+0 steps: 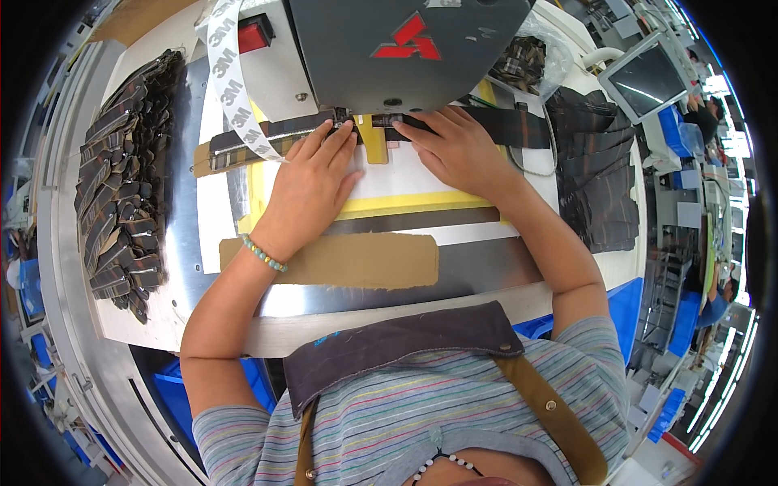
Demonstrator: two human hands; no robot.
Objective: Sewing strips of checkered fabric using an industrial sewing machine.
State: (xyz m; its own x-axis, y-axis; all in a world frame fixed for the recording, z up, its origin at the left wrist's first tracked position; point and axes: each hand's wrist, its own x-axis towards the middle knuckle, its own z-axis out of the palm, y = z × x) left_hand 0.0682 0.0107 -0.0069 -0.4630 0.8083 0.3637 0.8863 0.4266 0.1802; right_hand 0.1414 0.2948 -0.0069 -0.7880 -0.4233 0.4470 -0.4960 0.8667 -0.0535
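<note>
A dark plaid fabric strip [512, 128] lies across the bed of an industrial sewing machine [348, 61], passing under its dark head. My left hand [308, 180] rests left of the needle area, its outstretched fingertips on the strip, near a zipper-like metal edge. From the other side my right hand [460, 150] lays extended fingers on the strip just right of the needle area. A yellow plate [374, 142] stands between the two hands. White printed tape [231, 85] hangs down beside the machine head to my left hand. The needle itself is hidden.
A tall pile of plaid pieces [121, 211] lies at the left, and layered dark strips [598, 174] at the right. Brown cardboard [356, 261] lies in front of my hands. Further back are a red switch [255, 34], a clear bag of fabric [531, 65] and a screen [648, 78].
</note>
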